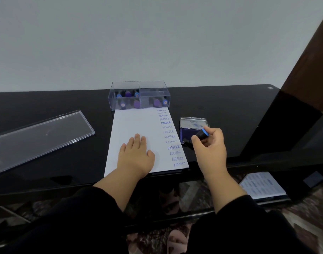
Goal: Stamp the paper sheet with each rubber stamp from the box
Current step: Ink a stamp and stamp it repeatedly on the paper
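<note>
Right grip (209, 143) pinching stamp (202, 135), seemingly on ink pad (188, 133)

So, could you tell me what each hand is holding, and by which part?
The right hand grips a rubber stamp by its black handle. The left hand holds nothing, resting flat on the paper sheet.

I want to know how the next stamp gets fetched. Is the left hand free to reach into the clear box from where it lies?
Probably yes. The left hand lies flat on the paper sheet, holding nothing. The clear box stands open-topped just beyond the sheet, its lid off to the left, with nothing between.
</note>
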Demonstrator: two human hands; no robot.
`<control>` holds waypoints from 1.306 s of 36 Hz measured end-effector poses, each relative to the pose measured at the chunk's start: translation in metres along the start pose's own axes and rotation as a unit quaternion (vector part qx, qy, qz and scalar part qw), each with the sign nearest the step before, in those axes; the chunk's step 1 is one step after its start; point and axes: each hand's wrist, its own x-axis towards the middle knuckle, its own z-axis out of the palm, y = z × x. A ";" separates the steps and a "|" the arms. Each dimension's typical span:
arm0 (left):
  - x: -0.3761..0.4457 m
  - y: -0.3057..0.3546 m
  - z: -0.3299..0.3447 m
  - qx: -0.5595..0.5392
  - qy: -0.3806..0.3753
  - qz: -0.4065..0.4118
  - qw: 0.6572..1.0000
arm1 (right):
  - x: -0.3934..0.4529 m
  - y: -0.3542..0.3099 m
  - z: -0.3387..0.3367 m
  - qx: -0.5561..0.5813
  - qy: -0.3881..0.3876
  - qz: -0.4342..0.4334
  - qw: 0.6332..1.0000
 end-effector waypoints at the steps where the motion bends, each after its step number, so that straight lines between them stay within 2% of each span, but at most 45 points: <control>1: 0.001 0.000 -0.001 0.003 -0.008 0.000 1.000 | 0.001 0.000 0.000 -0.002 0.000 0.000 1.000; 6: 0.008 -0.001 -0.021 0.039 -0.051 0.014 0.998 | 0.012 -0.002 -0.001 -0.034 0.002 -0.010 0.999; 15: 0.041 -0.006 -0.037 0.021 -0.064 -0.012 0.998 | 0.042 -0.001 0.008 -0.168 -0.034 -0.041 0.984; 22: 0.074 -0.012 -0.030 0.003 -0.006 -0.015 1.000 | 0.062 0.006 0.008 -0.269 -0.054 -0.048 0.960; 27: 0.078 -0.018 -0.014 -0.043 0.076 -0.015 0.996 | 0.071 0.011 0.011 -0.334 -0.066 -0.060 0.939; 37: 0.082 -0.020 -0.010 -0.054 0.060 -0.010 0.997 | 0.073 0.018 0.014 -0.372 -0.061 -0.043 0.925; 47: 0.085 -0.022 -0.013 -0.012 0.039 -0.006 0.999 | 0.071 0.017 0.016 -0.392 -0.062 -0.040 0.917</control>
